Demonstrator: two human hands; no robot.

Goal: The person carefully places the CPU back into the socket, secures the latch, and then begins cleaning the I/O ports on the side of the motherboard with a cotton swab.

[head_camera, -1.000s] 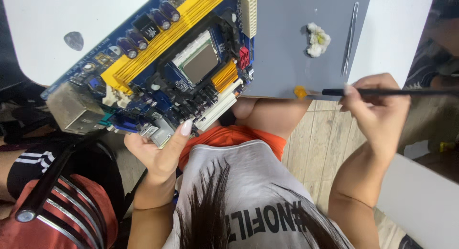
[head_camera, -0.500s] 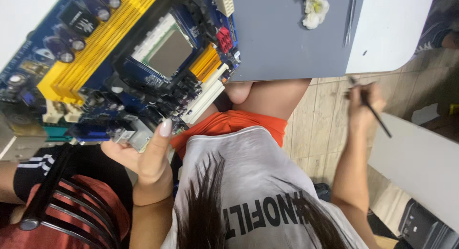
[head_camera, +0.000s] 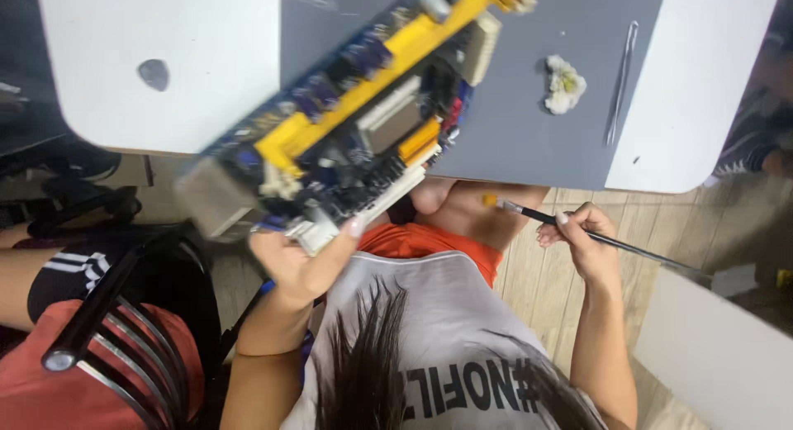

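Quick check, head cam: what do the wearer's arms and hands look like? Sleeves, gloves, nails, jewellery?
Both forearms are bare: no sleeves, no gloves. No watch, ring or bracelet shows. The left hand has long pale nails on its fingers. The right hand has the same long pale nails. The arms come out of a sleeveless grey top with dark lettering.

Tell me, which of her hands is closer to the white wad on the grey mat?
Right. The right hand, holding a brush, is below the wad, off the table's edge. The left hand grips the circuit board, farther away.
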